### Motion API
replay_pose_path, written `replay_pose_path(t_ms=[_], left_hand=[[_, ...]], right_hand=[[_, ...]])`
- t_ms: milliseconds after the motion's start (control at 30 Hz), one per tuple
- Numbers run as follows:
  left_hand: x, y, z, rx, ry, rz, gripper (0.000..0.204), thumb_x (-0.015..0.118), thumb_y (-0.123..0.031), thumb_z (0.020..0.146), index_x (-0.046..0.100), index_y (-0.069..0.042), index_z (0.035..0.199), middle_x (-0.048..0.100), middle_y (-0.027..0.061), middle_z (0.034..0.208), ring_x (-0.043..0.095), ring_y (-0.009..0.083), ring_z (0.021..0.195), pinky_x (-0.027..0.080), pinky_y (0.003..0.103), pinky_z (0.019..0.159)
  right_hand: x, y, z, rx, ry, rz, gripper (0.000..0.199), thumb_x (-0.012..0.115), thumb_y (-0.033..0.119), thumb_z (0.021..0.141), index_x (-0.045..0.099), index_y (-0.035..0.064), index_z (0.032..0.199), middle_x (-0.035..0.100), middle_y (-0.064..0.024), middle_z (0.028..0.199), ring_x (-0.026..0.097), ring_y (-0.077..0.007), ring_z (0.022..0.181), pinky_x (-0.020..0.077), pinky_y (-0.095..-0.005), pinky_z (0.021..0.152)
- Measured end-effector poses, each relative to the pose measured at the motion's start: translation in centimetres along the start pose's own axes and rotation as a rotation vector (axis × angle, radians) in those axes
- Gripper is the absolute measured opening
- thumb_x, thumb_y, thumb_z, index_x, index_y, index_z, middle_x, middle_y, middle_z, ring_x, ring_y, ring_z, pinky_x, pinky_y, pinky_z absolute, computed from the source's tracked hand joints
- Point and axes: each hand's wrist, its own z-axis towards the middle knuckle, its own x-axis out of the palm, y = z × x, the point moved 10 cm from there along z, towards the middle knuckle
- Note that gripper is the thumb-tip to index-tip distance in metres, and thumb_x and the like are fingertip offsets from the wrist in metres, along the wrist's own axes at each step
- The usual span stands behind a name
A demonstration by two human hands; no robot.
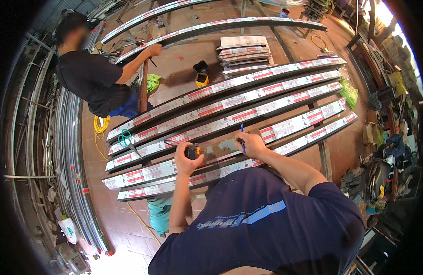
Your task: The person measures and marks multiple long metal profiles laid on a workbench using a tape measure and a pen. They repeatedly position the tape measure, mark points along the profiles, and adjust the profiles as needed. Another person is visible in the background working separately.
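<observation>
White-and-red bars (230,120) lie side by side, apparently spaced for access along each. Over them, the left hand (185,162) grips a black-and-orange tape measure (191,151), presumably for steadiness; the right hand (252,145) grasps a blue pen (243,145), likely for fine control.

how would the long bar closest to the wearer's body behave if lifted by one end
The closest long bar is likely fairly stiff, since its edges show no kinks. Its length would probably make it swing awkwardly. Smooth-looking, it may also be slippery.
</observation>
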Motion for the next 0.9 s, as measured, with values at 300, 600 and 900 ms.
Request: replay_pose_path(t_ms=[300,600,900], left_hand=[[3.0,-3.0,-3.0,-0.024,0.058,0.213,0.061,0.102,-0.026,0.068,0.077,-0.012,0.122,0.076,0.0103,0.125,0.079,0.0377,0.111,0.066,0.050,0.091],[-0.9,-0.3,-3.7,-0.110,0.030,0.272,0.072,0.109,-0.035,0.066,0.077,-0.012,0.126,0.074,0.0105,0.128,0.077,0.0380,0.115,0.065,0.050,0.095],[-1.5,0.5,-3.4,-0.031,-0.029,0.247,0.060,0.102,-0.045,0.072,0.081,-0.014,0.119,0.075,0.0110,0.122,0.081,0.0395,0.101,0.065,0.053,0.086]], right_hand=[[-0.4,0.3,-0.5,-0.139,-0.037,-0.027,0.023,0.078,0.029,0.108,0.073,0.0099,0.120,0.083,-0.0196,0.099,0.081,-0.0460,0.094,0.0635,-0.0560,0.081],[-0.8,0.7,-0.6,-0.114,-0.049,-0.040,0.021,0.079,0.025,0.106,0.076,0.0077,0.117,0.084,-0.0173,0.096,0.083,-0.0405,0.086,0.0657,-0.0501,0.078],[-0.3,0.3,-0.8,-0.065,-0.063,-0.080,0.025,0.079,0.027,0.105,0.074,0.0113,0.124,0.084,-0.0171,0.107,0.082,-0.0432,0.102,0.0650,-0.0531,0.088]])
